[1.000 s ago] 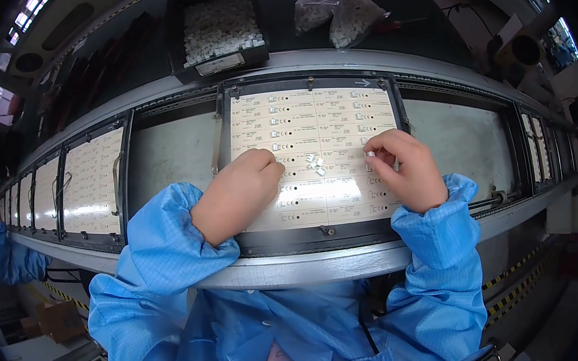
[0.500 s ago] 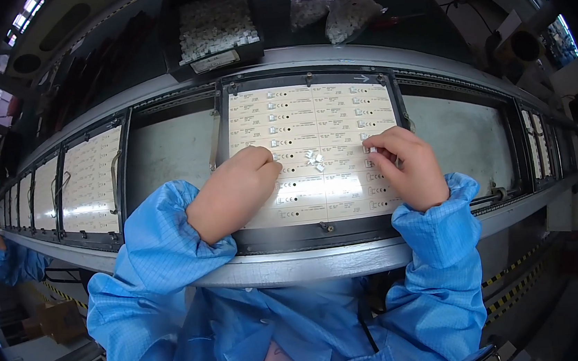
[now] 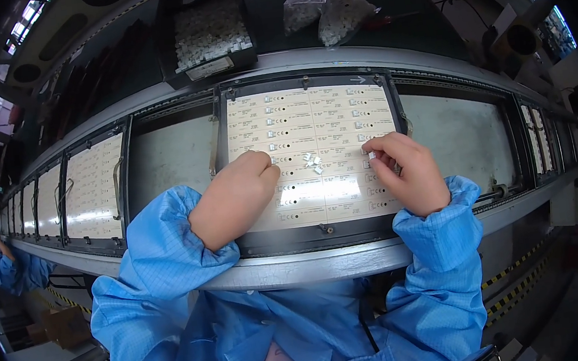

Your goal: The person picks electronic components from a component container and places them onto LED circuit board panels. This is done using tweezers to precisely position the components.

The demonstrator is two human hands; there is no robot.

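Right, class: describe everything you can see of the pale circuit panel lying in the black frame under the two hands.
The pale circuit panel is a cream, flat rectangular board printed in rows of strips with small dark marks and tiny mounted parts. It lies level in a black frame on the conveyor. The left hand rests on its lower left, the right hand presses a small white piece at its right; a few loose white pieces lie mid-panel.

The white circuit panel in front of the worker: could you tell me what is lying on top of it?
On the white circuit panel lies a small loose pile of white parts. The left hand and right hand rest on it too, hiding whatever lies beneath them.
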